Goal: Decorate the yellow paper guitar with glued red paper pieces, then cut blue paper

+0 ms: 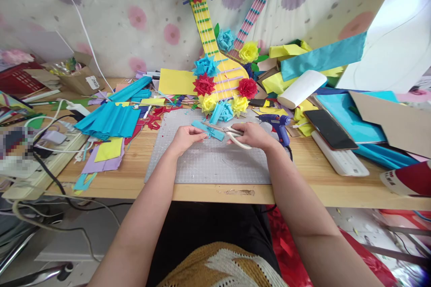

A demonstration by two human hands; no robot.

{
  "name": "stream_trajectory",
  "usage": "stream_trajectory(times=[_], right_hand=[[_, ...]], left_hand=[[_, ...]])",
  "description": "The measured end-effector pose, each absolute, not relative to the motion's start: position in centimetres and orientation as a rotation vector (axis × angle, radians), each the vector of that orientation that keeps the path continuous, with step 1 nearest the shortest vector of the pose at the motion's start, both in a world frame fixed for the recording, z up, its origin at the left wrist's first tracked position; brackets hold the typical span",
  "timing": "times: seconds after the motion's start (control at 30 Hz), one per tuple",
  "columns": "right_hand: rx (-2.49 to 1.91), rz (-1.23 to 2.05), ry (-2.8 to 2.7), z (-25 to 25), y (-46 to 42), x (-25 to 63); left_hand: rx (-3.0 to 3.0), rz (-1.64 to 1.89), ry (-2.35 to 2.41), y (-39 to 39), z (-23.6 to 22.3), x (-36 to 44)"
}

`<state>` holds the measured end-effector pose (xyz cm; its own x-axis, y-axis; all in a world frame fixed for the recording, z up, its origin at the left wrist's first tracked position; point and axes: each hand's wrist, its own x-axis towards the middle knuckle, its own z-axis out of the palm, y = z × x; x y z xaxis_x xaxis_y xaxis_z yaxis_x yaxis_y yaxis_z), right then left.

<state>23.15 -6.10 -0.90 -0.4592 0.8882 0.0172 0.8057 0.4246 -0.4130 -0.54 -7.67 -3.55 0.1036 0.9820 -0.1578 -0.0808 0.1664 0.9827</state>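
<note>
My left hand is closed on the left end of a blue crepe paper strip above the grey cutting mat. In my right hand is a pair of scissors with pale handles, its blades reaching left across the blue paper. Small blue pieces lie under and around the blades; whether the blades are cutting I cannot tell. Just behind stands a yellow paper guitar decorated with blue, red and yellow paper flowers. A blue hot glue gun rests right of my right hand.
Folded blue crepe paper and purple and yellow sheets lie left. At right are a phone, a white power bank-like block, a white roll and a red-and-white cup. A power strip with cables occupies the left edge.
</note>
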Motion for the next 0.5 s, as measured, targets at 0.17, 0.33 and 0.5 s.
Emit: stream_trajectory(times=[0.17,0.33,0.5], right_hand=[[-1.537,0.585,-2.236,-1.6,-5.5,23.4],[-1.658,0.541,-2.129,-2.0,-5.0,23.8],[-1.752,0.506,-2.067,-1.8,-4.8,24.2]], left_hand=[[0.847,1.066,1.177,-7.5,-3.3,-0.9],[0.715,0.985,1.196,-6.8,-2.5,-1.6],[0.933,0.941,1.365,-5.4,-0.8,-3.6]])
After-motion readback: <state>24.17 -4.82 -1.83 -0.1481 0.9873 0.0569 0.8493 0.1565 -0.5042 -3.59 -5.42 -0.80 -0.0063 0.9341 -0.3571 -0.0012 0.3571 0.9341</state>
